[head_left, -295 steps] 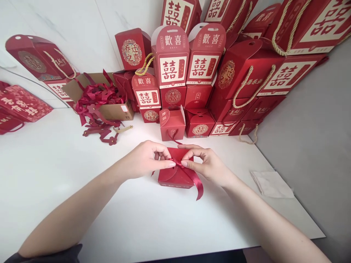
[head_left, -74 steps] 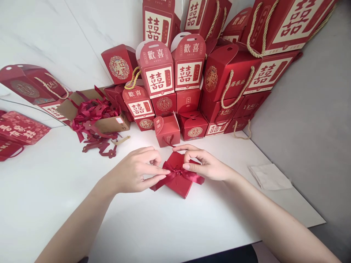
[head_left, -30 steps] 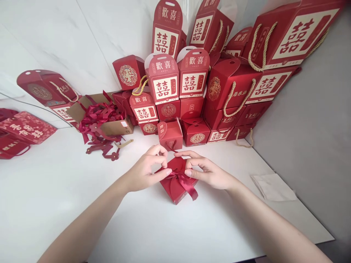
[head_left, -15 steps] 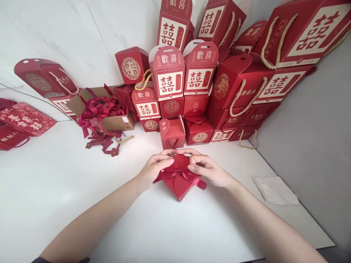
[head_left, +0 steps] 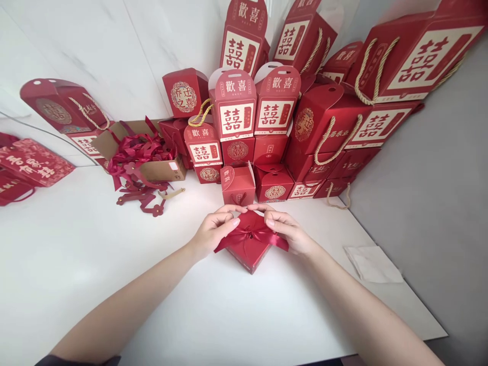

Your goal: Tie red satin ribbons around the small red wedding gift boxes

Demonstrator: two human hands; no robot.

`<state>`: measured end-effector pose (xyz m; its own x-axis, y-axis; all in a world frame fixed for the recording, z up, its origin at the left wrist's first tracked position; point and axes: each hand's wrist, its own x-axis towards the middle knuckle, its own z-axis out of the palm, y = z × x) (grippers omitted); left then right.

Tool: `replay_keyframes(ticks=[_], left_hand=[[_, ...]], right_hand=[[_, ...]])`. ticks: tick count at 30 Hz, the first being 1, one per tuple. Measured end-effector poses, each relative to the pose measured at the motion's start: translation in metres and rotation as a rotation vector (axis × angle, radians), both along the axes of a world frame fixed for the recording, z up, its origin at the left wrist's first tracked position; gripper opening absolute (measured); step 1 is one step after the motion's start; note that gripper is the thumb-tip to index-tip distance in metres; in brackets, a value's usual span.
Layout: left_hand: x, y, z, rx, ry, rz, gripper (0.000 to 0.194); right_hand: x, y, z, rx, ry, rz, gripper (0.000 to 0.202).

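A small red gift box (head_left: 247, 251) lies on the white table (head_left: 114, 264), turned corner-on to me. A red satin ribbon (head_left: 254, 235) is tied in a bow across its lid. My left hand (head_left: 213, 231) pinches the bow's left loop. My right hand (head_left: 285, 229) pinches the right loop. The fingertips of both hands nearly meet above the box's far corner.
A stack of red gift boxes and rope-handled bags (head_left: 290, 117) fills the far corner. A small red box (head_left: 238, 184) stands just behind my hands. A cardboard box of red ribbons (head_left: 141, 152) sits far left. A white sheet (head_left: 373, 264) lies at the right edge.
Over the last seconds the loose ribbon has become a tied bow. The box has turned corner-on, and my fingers have shifted to the bow's two loops.
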<state>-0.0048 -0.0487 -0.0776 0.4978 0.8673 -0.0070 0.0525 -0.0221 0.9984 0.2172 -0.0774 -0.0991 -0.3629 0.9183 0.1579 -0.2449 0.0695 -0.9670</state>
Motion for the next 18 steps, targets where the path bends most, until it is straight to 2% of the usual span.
replay_keyframes(ticks=[1, 3, 6, 9, 12, 15, 18], left_hand=[[-0.002, 0.002, 0.003, 0.023, 0.042, -0.04, 0.045], [-0.006, 0.006, 0.009, 0.06, 0.088, -0.116, 0.043], [-0.011, 0.01, 0.018, 0.113, 0.064, -0.143, 0.042], [-0.015, 0.012, 0.026, 0.197, 0.075, -0.129, 0.045], [-0.018, 0.013, 0.033, 0.21, 0.156, -0.183, 0.045], [-0.02, 0.015, 0.035, 0.081, 0.236, -0.236, 0.049], [-0.021, 0.018, 0.033, 0.001, 0.255, -0.256, 0.051]], right_hand=[[0.001, 0.001, 0.002, 0.012, -0.048, -0.026, 0.035], [0.002, -0.001, 0.01, 0.084, -0.174, -0.17, 0.026], [0.0, -0.017, 0.031, 0.373, -0.43, -0.432, 0.017], [-0.017, -0.043, 0.047, 0.814, -0.722, -0.28, 0.013], [-0.047, -0.064, 0.045, 1.122, -0.973, -0.223, 0.019], [-0.076, -0.072, 0.033, 1.197, -1.155, -0.258, 0.029], [-0.084, -0.071, 0.028, 1.181, -1.204, -0.293, 0.034]])
